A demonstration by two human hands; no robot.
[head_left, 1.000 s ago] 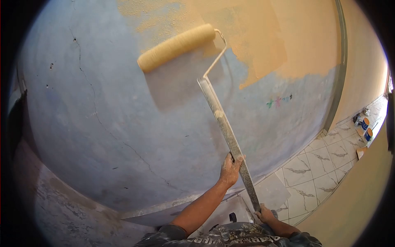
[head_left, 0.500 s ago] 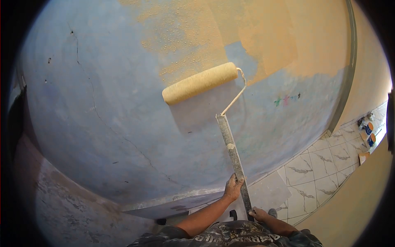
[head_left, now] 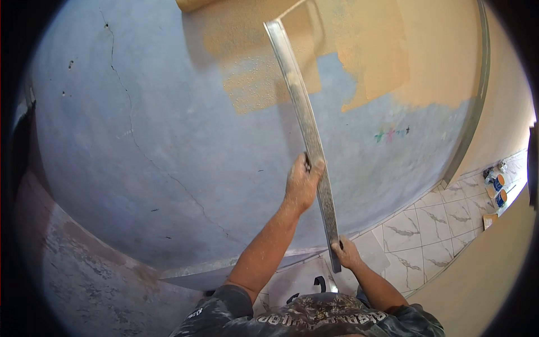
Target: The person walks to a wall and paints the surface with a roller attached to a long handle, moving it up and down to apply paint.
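Observation:
A paint roller is raised against the wall (head_left: pixel 168 163). Its long flat metal pole (head_left: pixel 301 106) runs from upper left down to my waist. Only an end of the yellow roller sleeve (head_left: pixel 190 4) shows at the top edge; the rest is out of view. Partway up the pole, my left hand (head_left: pixel 303 182) is closed around it. My right hand (head_left: pixel 347 253) grips the pole near its lower end. Yellow paint (head_left: pixel 376 50) covers the upper wall, with a thinner, speckled patch below the roller and bluish wall beneath.
A long crack (head_left: pixel 130 106) and small holes mark the left wall. Marbled tiles (head_left: pixel 441 261) cover the floor at right, where paint tubs (head_left: pixel 499 196) stand. A grey vertical strip (head_left: pixel 477 106) edges the wall. A sheet (head_left: pixel 368 253) lies on the floor near my right hand.
The roller has gone up the wall, its sleeve mostly leaving the view. Both hands have risen with the pole, my left arm stretching further. Fresh yellow paint fills part of the speckled area.

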